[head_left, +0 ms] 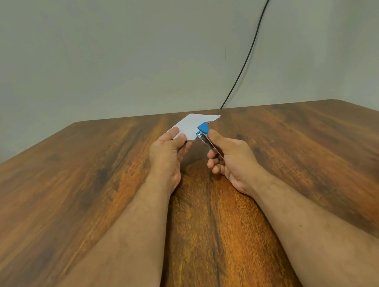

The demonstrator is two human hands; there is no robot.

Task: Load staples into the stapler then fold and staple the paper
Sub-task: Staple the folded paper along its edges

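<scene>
Above the far half of the bench (94, 189), the left hand (168, 152) pinches the folded paper (193, 124) by its near edge. The right hand (230, 160) grips the blue-tipped stapler (205, 133), its nose apparently over the paper's right corner.

Wooden table (71, 192), plain grey wall (102, 47)

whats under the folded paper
The paper is held above the table, pinched by the left hand. The stapler in the right hand meets its near edge. The left fingers underneath are hidden.
</scene>
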